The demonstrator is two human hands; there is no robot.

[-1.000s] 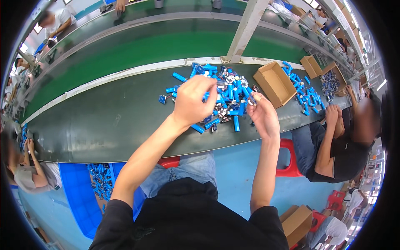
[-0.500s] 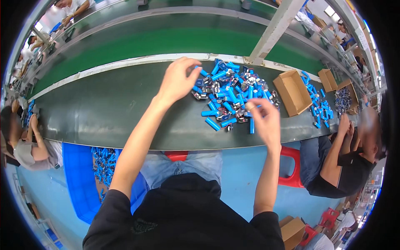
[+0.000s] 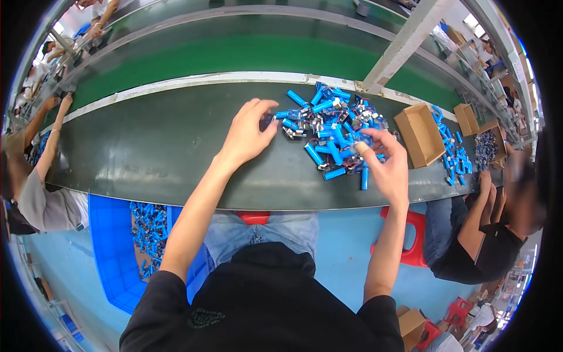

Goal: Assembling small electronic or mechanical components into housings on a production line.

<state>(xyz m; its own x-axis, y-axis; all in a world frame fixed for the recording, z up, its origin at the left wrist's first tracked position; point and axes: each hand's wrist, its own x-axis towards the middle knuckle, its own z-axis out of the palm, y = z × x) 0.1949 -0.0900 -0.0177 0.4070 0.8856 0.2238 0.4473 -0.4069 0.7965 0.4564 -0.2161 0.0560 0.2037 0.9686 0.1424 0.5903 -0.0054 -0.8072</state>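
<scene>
Blue cells (image 3: 333,151) heaped within reach

The cells lie piled on the bench (image 3: 158,152) at upper centre-right of the frame, presumably for easy reach. The left hand (image 3: 246,135) curls at the pile's left edge (whether its grip pinches one, I cannot tell); the right hand (image 3: 391,169) has its grip parted over the pile's right side.
</scene>
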